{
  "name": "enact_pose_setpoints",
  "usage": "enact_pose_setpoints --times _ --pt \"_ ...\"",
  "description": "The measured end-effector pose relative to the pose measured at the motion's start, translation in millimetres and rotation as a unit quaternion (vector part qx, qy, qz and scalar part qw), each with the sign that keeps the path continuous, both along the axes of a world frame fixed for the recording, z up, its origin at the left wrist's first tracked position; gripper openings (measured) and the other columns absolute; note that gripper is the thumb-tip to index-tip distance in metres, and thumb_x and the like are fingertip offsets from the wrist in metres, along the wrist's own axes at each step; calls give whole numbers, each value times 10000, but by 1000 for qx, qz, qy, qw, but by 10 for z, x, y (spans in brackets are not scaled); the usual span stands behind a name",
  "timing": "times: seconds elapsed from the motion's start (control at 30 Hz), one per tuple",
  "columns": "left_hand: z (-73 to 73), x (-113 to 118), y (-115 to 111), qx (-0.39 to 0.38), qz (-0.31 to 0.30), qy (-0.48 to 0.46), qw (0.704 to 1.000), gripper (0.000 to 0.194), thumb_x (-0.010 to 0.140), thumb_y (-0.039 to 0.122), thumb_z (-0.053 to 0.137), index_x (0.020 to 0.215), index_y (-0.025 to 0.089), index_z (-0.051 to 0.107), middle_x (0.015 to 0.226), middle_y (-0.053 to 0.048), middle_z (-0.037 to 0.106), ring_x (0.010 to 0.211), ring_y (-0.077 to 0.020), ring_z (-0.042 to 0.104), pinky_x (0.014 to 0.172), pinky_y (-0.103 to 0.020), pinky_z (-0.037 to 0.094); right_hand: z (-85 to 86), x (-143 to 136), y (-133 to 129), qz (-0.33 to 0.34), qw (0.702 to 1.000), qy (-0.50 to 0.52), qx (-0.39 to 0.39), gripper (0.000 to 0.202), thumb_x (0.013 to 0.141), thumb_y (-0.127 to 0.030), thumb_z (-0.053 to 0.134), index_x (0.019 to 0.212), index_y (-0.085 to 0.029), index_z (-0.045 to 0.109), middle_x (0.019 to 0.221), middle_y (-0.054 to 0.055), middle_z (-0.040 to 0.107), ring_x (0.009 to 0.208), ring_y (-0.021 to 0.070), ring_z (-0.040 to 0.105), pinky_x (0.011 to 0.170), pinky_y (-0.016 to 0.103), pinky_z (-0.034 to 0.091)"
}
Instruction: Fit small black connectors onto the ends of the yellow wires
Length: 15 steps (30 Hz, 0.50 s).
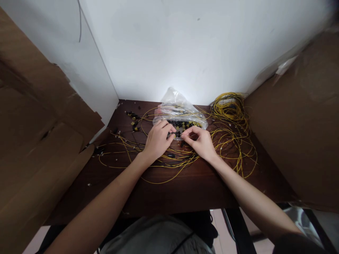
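Both hands meet near the middle of the dark table, in front of a clear plastic bag point(176, 100) with black and yellow connectors point(194, 124) at its mouth. My left hand point(159, 139) is closed, thumb and fingers pinching a small black connector point(177, 134). Just right of it, my right hand point(200, 141) pinches something too small to make out, close to the connector's end. Yellow and black wires point(182, 162) run beneath and around both hands.
Coiled yellow wire point(229, 107) lies at the back right, with looser loops in front. Several black connectors point(135, 125) sit at the back left. Cardboard panels point(34, 123) flank the table point(185, 194) on both sides. A white wall point(172, 46) stands behind.
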<state>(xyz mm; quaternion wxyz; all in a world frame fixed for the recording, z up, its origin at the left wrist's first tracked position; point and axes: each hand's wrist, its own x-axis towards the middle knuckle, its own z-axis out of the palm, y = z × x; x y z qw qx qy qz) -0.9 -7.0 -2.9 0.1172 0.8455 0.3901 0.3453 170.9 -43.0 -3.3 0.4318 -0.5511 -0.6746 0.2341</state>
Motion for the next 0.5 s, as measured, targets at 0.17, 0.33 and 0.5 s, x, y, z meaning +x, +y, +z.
enact_pose_setpoints --times 0.17,0.33,0.5 --pt "-4 36 -38 -3 -17 -1 1000 77 765 109 537 800 166 575 822 -32 562 841 -177 512 769 -317 439 3 -9 -11 2 1000 6 -1 92 746 -241 606 747 -159 647 736 37 654 646 148 594 601 277 466" --pt "-3 49 -53 2 -27 3 1000 77 776 113 521 803 161 574 845 -40 569 855 -179 515 777 -320 437 11 -12 -15 -4 1000 3 -8 80 734 -225 610 731 -154 647 714 36 655 623 146 590 584 270 461" --pt "6 50 -60 9 -41 -1 999 81 782 113 511 807 163 570 863 -45 574 861 -178 518 769 -319 436 15 -6 -14 -15 1000 -7 -8 70 722 -218 608 713 -157 641 710 32 660 612 146 589 576 268 455"
